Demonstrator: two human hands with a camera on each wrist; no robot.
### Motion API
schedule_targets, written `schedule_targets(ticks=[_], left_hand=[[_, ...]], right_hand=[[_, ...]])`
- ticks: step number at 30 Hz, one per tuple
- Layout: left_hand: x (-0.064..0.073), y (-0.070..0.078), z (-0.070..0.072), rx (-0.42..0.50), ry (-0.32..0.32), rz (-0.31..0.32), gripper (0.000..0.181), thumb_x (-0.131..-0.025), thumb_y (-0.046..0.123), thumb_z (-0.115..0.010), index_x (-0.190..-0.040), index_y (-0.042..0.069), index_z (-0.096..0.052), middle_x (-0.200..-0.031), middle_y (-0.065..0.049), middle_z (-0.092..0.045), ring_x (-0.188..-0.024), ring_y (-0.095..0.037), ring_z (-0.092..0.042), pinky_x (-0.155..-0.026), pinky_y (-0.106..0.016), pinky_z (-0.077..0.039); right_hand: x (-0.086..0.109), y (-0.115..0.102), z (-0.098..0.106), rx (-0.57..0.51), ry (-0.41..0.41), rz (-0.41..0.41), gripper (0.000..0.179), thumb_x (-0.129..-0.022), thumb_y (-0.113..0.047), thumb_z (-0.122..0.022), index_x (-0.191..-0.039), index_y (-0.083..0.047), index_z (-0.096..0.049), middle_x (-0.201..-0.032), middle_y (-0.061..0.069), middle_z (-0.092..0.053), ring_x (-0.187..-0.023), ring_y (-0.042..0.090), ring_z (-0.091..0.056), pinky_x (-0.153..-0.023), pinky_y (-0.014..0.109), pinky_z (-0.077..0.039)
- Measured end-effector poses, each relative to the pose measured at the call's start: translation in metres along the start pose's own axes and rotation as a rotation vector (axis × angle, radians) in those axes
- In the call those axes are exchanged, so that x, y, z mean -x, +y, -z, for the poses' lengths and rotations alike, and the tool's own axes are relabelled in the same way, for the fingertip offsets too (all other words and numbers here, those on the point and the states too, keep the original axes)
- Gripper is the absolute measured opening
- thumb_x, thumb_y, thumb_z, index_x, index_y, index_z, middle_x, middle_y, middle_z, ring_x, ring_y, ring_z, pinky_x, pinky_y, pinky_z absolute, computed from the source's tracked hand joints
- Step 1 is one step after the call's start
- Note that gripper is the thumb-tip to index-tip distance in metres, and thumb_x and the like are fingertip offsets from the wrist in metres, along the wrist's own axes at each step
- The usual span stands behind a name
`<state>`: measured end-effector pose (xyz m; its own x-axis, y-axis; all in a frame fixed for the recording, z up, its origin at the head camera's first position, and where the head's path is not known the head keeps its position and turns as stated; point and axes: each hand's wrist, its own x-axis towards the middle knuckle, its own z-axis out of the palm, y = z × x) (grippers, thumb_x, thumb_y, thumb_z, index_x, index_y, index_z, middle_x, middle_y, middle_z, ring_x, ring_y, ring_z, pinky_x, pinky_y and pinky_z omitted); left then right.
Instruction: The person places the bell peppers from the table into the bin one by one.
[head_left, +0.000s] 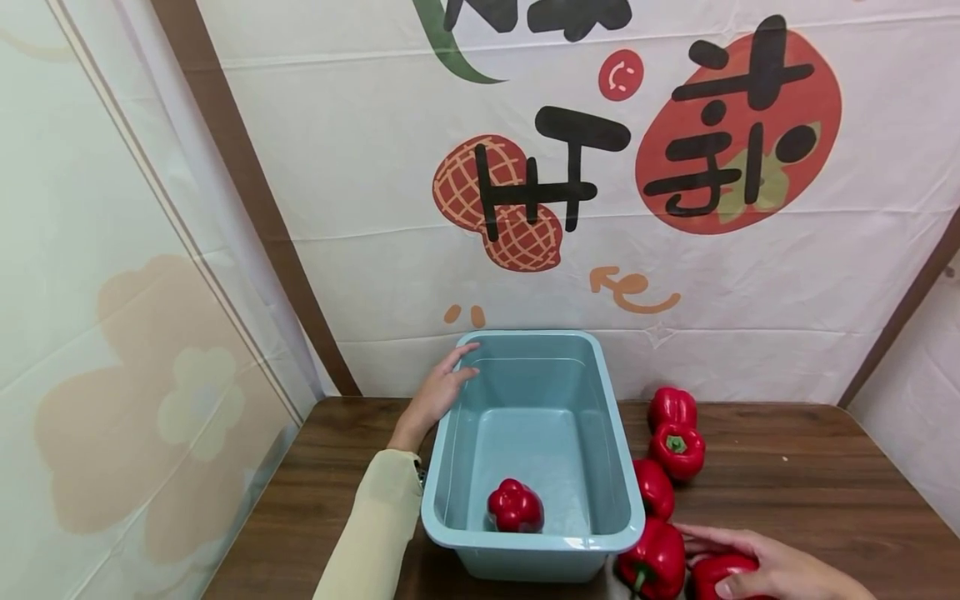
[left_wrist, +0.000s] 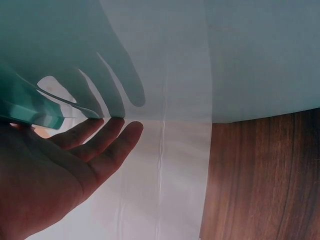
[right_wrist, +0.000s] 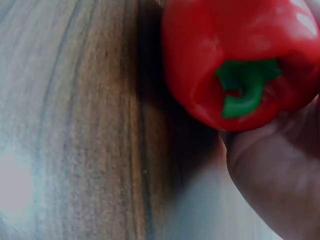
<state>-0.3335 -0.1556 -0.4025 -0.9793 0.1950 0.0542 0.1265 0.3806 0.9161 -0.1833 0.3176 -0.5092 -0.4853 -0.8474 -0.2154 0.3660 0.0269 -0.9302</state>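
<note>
A light blue plastic basin (head_left: 531,540) stands on the wooden table with one red bell pepper (head_left: 516,506) inside, near its front wall. My left hand (head_left: 438,390) rests at the basin's left rim, two digits reaching over the edge. In the left wrist view its other fingers (left_wrist: 112,142) are fairly straight, tips against the outer wall. Right of the basin, my right hand (head_left: 772,560) holds another red bell pepper (head_left: 718,575), thumb on the near side and fingers on the far side. The right wrist view shows this pepper's green stem (right_wrist: 245,90) close over the table.
Several more red bell peppers run in a line along the basin's right side, from a near one (head_left: 654,557) to one at the back (head_left: 672,407). A printed cloth backdrop (head_left: 375,275) hangs behind the table (head_left: 795,467), and a cloth side panel (head_left: 150,292) is on the left.
</note>
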Motion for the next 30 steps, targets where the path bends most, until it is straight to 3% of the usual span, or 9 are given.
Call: schedule_targets(ticks=[11, 18, 24, 30], left_hand=[[-0.001, 0.0, -0.001, -0.005, -0.003, -0.009, 0.051, -0.1, 0.022, -0.047, -0.15, 0.018, -0.042, -0.163, -0.009, -0.024, -0.146, -0.033, -0.025, -0.113, -0.059, -0.026], [0.0, 0.0, -0.001, 0.004, 0.011, -0.001, 0.05, -0.1, 0.023, -0.048, -0.149, 0.019, -0.044, -0.162, -0.006, -0.025, -0.144, -0.032, -0.028, -0.112, -0.058, -0.027], [0.001, -0.001, -0.001, 0.006, 0.001, 0.019, 0.05, -0.1, 0.024, -0.047, -0.15, 0.022, -0.042, -0.162, -0.006, -0.025, -0.141, -0.035, -0.032, -0.11, -0.062, -0.029], [0.0, -0.002, -0.001, 0.017, -0.002, 0.021, 0.05, -0.1, 0.023, -0.047, -0.15, 0.02, -0.041, -0.161, -0.009, -0.026, -0.139, -0.038, -0.035, -0.107, -0.063, -0.032]], right_hand=[[0.0, 0.0, 0.008, 0.13, 0.023, 0.019, 0.052, -0.103, -0.006, -0.032, -0.155, -0.005, -0.025, -0.145, 0.009, -0.052, -0.127, 0.03, -0.052, -0.098, 0.046, -0.049], [0.0, 0.001, 0.012, 0.101, 0.009, 0.038, 0.052, -0.103, -0.004, -0.029, -0.155, -0.007, -0.028, -0.145, 0.005, -0.052, -0.128, 0.031, -0.051, -0.099, 0.049, -0.048], [0.0, -0.003, 0.015, 0.138, 0.026, 0.043, 0.05, -0.103, -0.005, -0.029, -0.153, -0.009, -0.034, -0.142, 0.007, -0.055, -0.125, 0.031, -0.054, -0.096, 0.048, -0.05], [-0.002, -0.011, 0.017, 0.234, -0.003, 0.117, 0.048, -0.103, -0.004, -0.026, -0.151, 0.0, -0.034, -0.141, 0.009, -0.056, -0.122, 0.027, -0.059, -0.092, 0.043, -0.053]])
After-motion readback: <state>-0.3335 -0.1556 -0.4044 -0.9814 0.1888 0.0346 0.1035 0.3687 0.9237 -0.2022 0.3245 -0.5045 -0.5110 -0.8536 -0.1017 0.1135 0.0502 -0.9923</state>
